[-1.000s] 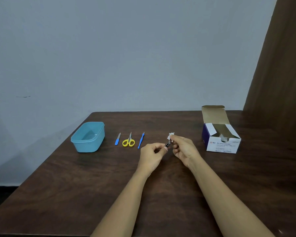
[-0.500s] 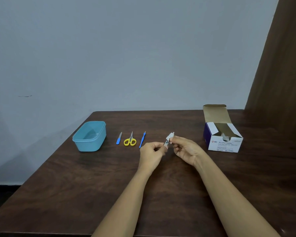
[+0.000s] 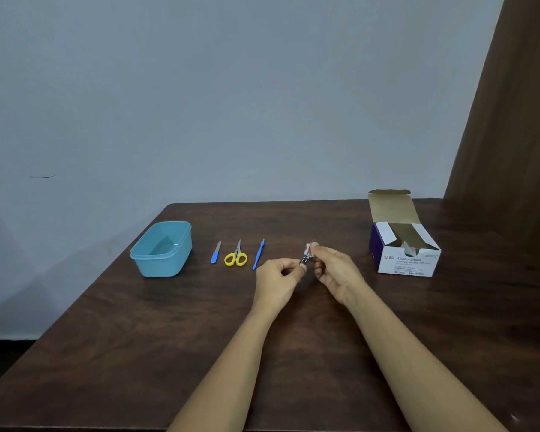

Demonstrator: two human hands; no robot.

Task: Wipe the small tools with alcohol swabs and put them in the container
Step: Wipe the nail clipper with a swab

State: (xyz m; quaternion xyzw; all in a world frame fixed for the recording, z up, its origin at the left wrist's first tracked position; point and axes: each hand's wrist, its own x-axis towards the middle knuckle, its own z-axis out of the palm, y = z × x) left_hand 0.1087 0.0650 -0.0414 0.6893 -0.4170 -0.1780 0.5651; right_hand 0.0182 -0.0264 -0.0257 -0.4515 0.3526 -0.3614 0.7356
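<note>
Two bare forearms enter from the near edge of the dark brown wooden table [image 3: 138, 353] and converge above its middle. The left hand [image 3: 279, 280] has its fingers curled and pinches the lower end of a small silver metal tool [image 3: 304, 260], which is held tilted above the tabletop. The exact type of the tool cannot be determined. The right hand [image 3: 334, 269] pinches a small white swab [image 3: 309, 247] between thumb and fingertips and holds it against the upper end of the tool.

Beyond and to the left of the hands, three tools lie in a row on the table, apart from each other: a slim blue-handled pick [image 3: 258, 254], a pair of yellow-handled scissors [image 3: 236, 256] and a short blue-handled file [image 3: 215, 252]. Their tips point away from the person. Left of this row stands the light blue rectangular plastic container [image 3: 162, 266], open at the top.

Far right, a white and purple cardboard box of alcohol swabs [image 3: 409, 263] stands with its lid flap raised. A pale grey wall [image 3: 231, 104] closes the view behind the table.
</note>
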